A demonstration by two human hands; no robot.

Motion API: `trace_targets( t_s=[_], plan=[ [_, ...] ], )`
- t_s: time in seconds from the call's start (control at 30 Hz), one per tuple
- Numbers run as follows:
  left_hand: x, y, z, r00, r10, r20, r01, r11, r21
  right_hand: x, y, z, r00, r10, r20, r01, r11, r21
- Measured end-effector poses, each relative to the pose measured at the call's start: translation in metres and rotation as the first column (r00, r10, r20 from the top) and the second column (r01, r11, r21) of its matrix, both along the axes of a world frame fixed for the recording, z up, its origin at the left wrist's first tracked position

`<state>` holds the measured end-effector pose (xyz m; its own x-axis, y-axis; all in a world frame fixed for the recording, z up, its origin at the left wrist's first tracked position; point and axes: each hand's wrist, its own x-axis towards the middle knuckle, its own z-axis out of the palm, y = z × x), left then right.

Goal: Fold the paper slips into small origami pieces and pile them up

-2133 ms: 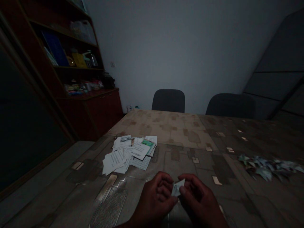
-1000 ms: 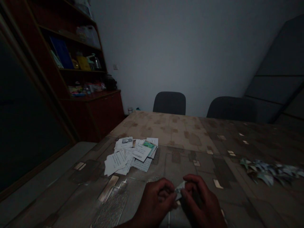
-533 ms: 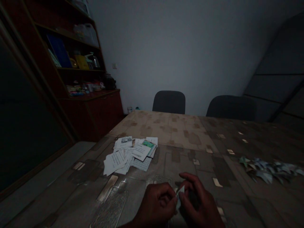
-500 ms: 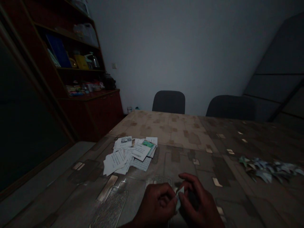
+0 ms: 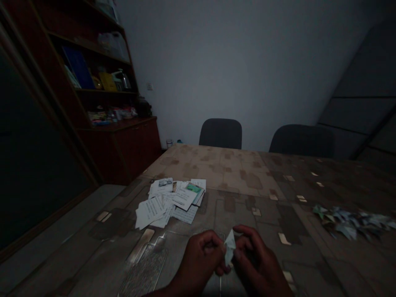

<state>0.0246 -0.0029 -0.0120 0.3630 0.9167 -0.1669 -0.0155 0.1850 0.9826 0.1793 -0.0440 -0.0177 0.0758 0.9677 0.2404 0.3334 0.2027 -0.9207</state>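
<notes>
A small pale folded paper piece with a pointed top stands upright between my hands, low in the middle of the view. My left hand pinches its left side between thumb and curled fingers. On the other side, my right hand has its thumb and bent fingers against the paper's right edge. To the left beyond the hands lies a loose pile of printed paper sheets. Far to the right, several folded paper pieces lie in a heap.
The table wears a brown patterned cover. Two dark chairs stand behind it, one grey chair near the middle and another chair to the right. A reddish wooden cabinet with filled shelves stands at the left.
The folded paper has been turned and raised so that more of its face and its pointed tip show. My left fingers have shifted lower around it; my right hand stays close by.
</notes>
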Motion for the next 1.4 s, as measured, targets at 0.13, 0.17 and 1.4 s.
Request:
trace_targets(
  t_s=[0.13, 0.17, 1.4],
  plan=[
    [-0.003, -0.001, 0.003, 0.999, 0.006, 0.04, -0.009, 0.998, 0.056, -0.001, 0.0, -0.002, 1.0, 0.01, 0.019, -0.01, 1.0, -0.022],
    [-0.004, -0.001, 0.005, 1.0, 0.011, 0.019, -0.013, 0.994, 0.111, -0.001, -0.001, -0.001, 0.999, -0.006, 0.033, 0.006, 1.0, -0.018],
    [-0.003, -0.001, -0.007, 0.99, -0.106, 0.088, 0.1, 0.992, 0.074, 0.009, 0.001, 0.008, 0.947, 0.114, 0.299, -0.164, 0.975, 0.148]
  ],
)
